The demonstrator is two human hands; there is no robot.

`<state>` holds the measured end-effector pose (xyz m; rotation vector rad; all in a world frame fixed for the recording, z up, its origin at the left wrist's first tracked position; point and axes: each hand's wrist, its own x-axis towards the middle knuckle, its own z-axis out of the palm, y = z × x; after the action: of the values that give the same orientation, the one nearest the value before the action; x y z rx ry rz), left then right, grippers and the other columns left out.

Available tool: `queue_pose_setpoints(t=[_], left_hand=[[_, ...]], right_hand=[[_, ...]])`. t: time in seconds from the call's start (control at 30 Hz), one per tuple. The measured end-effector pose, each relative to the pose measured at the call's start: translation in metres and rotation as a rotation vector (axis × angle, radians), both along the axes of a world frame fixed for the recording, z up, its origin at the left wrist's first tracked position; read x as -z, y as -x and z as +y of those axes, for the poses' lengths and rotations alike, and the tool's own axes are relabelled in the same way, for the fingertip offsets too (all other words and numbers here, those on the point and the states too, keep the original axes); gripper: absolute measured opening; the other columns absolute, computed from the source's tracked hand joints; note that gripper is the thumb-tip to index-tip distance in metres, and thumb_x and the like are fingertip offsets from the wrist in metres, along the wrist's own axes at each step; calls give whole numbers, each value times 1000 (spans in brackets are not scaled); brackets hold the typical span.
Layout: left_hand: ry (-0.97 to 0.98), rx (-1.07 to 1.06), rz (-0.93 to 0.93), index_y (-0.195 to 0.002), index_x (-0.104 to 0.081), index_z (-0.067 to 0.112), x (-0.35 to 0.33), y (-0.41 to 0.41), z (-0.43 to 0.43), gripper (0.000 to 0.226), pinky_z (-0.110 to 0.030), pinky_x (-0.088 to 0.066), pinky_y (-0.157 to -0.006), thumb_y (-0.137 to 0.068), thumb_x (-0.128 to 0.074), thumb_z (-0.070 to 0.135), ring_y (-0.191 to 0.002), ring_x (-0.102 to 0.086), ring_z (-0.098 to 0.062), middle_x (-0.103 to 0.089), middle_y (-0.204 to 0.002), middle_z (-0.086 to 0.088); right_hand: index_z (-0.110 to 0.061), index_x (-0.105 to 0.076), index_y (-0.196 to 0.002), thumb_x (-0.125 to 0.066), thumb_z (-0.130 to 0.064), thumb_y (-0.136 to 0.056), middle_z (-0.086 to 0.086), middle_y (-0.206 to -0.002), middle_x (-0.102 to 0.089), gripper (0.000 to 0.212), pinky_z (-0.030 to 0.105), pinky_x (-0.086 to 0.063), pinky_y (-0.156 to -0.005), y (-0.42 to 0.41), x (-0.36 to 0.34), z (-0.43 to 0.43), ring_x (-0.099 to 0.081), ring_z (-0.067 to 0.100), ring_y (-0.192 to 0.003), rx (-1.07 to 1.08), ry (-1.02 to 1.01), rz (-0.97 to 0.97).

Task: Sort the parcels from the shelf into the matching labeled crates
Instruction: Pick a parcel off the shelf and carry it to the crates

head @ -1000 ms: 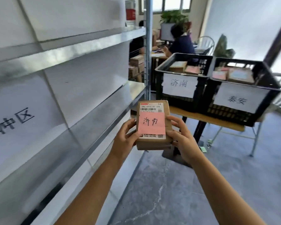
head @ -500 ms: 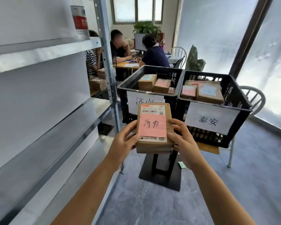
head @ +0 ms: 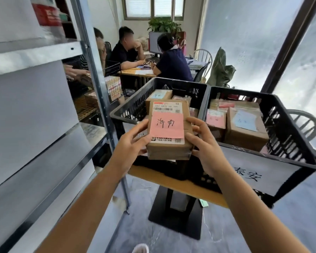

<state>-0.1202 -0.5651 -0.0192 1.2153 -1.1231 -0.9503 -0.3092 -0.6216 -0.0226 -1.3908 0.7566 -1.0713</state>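
Shelf post [head: 97, 99] close left | parcel [head: 169, 149] at left crate [head: 124, 116] rim | left hand [head: 131, 143], right hand [head: 206, 145] pinch its sides

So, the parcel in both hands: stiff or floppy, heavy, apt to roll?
Probably stiff: the parcel shows squared edges between left hand and right hand. Likely light, as a side grip alone carries it. Flat faces, so unlikely to roll.

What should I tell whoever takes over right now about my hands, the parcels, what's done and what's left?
Left hand and right hand grip the pink-noted parcel, marked 济南, in front of the first crate beside the shelf; its label is hidden.
The 泰安 crate is no match.
Done: both crates hold parcels.
Left: probably set this one in the first crate.
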Motion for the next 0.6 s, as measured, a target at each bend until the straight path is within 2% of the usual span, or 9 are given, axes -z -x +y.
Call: queue_pose_setpoints(t=[0.1, 0.23, 0.3, 0.4, 0.5, 0.6], left_hand=[[22, 52, -13, -125, -48, 33, -10, -16, -56, 37, -26, -56, -79, -93, -51, 14, -98, -61, -4, -60, -108, 21], [12, 144, -10, -111, -54, 37, -17, -41, -129, 33, -35, -54, -84, -94, -49, 9, -102, -61, -12, -61, -108, 18], [2, 167, -5, -107, -54, 37, -17, -54, -162, 33, -33, -55, -82, -94, -48, 7, -99, -61, -11, -61, -105, 19], [-27, 194, -45, -118, -49, 29, -16, -79, -210, 32, -22, -54, -73, -95, -46, 7, -95, -58, -1, -56, -110, 19], [-83, 223, -107, -128, -45, 21, -11, -100, -246, 35, -18, -53, -72, -96, -43, 6, -99, -54, -2, -52, -119, 9], [-184, 214, -160, -136, -41, 16, 1, -119, -275, 40, -23, -53, -72, -97, -41, 6, -100, -55, -6, -51, -125, 4]], right_hand=[[-33, -45, -120, -44, -10, -96, -7, -110, -50, 33, 21, -51, -62, -13, -9, -48, -58, 10, -93, 28, 8, -7], [-41, -46, -113, -45, -12, -96, -1, -119, -49, 34, 23, -50, -64, -34, -15, -113, -57, 14, -96, 97, 25, 42], [-39, -45, -115, -45, -11, -95, 3, -123, -47, 34, 25, -50, -66, -47, -16, -140, -57, 14, -95, 108, 19, 78], [-35, -42, -121, -46, -12, -95, -1, -116, -48, 35, 22, -51, -64, -70, -13, -182, -58, 11, -90, 133, -22, 126], [-34, -40, -125, -51, -13, -93, -5, -115, -48, 40, 25, -52, -69, -89, -4, -216, -57, 16, -99, 121, -54, 200], [-33, -37, -129, -58, -13, -89, 0, -126, -42, 49, 33, -54, -78, -105, 10, -241, -55, 19, -107, 84, -92, 300]])
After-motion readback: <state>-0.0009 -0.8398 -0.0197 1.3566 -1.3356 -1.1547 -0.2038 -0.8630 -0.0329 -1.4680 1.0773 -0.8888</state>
